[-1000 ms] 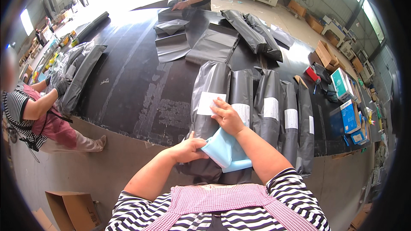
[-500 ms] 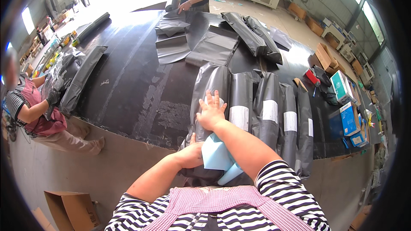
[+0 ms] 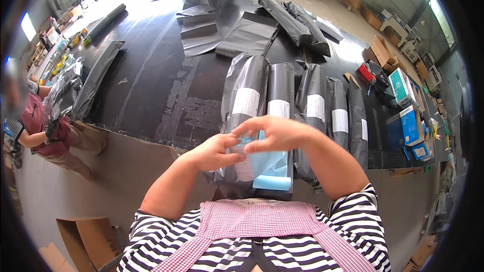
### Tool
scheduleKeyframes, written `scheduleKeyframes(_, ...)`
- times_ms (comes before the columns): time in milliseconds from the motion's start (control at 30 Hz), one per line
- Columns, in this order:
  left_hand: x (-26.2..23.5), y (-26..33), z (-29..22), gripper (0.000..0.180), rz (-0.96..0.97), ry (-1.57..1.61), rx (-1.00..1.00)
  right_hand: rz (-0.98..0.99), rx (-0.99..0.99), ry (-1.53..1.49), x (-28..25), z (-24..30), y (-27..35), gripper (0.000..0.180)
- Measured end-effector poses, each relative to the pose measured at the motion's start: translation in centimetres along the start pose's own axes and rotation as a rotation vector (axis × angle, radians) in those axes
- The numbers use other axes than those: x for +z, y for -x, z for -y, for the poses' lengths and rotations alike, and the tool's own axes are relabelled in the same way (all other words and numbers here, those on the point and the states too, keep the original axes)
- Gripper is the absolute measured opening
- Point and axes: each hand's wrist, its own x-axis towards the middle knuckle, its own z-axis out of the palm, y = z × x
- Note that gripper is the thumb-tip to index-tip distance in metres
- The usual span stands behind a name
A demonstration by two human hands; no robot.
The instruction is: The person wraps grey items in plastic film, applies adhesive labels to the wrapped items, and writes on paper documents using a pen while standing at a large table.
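shirt [image 3: 348, 216]: we wear black-and-white stripes, short sleeves | apron [image 3: 262, 226]: pink-and-white gingham over the shirt's middle, straps widening below | forearms: bare

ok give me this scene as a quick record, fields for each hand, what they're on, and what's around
left hand: left hand pinches the top of a light blue sheet
right hand: right hand meets it at the same edge, fingers curled
under the hands: grey mailer bags with white labels, laid in a row
surface: black table
far end: loose grey bags; another person's hands at work there
right side: blue and white boxes
left side: a seated person
floor: open cardboard box
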Motion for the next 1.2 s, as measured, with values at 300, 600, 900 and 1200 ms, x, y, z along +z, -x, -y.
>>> scheduleKeyframes(300,3.2,1.3,-5.5,0.027,-0.073,0.327,-0.150,-0.141,0.179,-0.313,5.2,-0.1,5.7,0.027)
scheduleKeyframes(600,6.5,0.5,-5.9,0.026,-0.125,0.383,0.014,-0.391,-0.003,-0.736,8.3,-2.4,11.1,0.027)
scheduleKeyframes(900,4.3,-5.1,-5.4,0.026,-0.214,0.318,0.068,-0.562,0.765,-0.391,9.9,-8.7,35.9,0.023)
scheduleKeyframes(1200,16.6,-25.0,-12.3,0.025,0.121,-0.233,0.491,-1.104,1.464,-0.459,36.8,-22.0,46.2,0.053)
